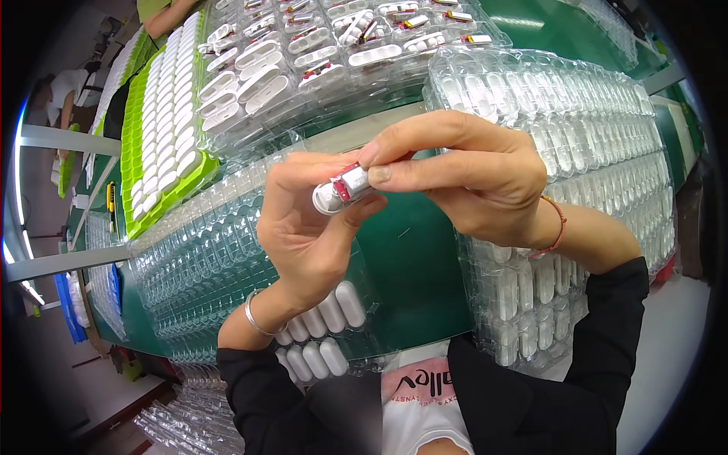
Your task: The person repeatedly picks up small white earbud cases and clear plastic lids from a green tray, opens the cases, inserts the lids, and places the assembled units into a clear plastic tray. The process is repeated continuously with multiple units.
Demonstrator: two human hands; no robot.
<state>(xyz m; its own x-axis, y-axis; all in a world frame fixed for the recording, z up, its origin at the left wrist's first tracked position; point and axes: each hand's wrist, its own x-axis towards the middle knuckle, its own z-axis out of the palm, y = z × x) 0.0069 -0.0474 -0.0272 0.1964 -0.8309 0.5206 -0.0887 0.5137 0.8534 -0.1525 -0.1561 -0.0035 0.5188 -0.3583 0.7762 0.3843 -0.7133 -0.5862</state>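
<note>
My left hand (303, 227) is closed around a small white plastic case part (326, 199), held up over the green table. Against that part sits a silver battery-like block (354, 180) with red edges. Thumb and fingers of my right hand (478, 174) pinch the block's right end, touching it close to the left fingertips. How far the block goes into the white part is hidden by my fingers. Below my left wrist, several white oval shells (350, 303) lie in a clear tray.
Ahead, a clear tray (235, 133) holds white case parts and small red-and-silver pieces. A lime-green tray (210, 173) of white caps stands at the left. Clear moulded trays (205, 250) lie left; filled ones (607, 144) lie right. Another person's arm (168, 17) shows at the far left.
</note>
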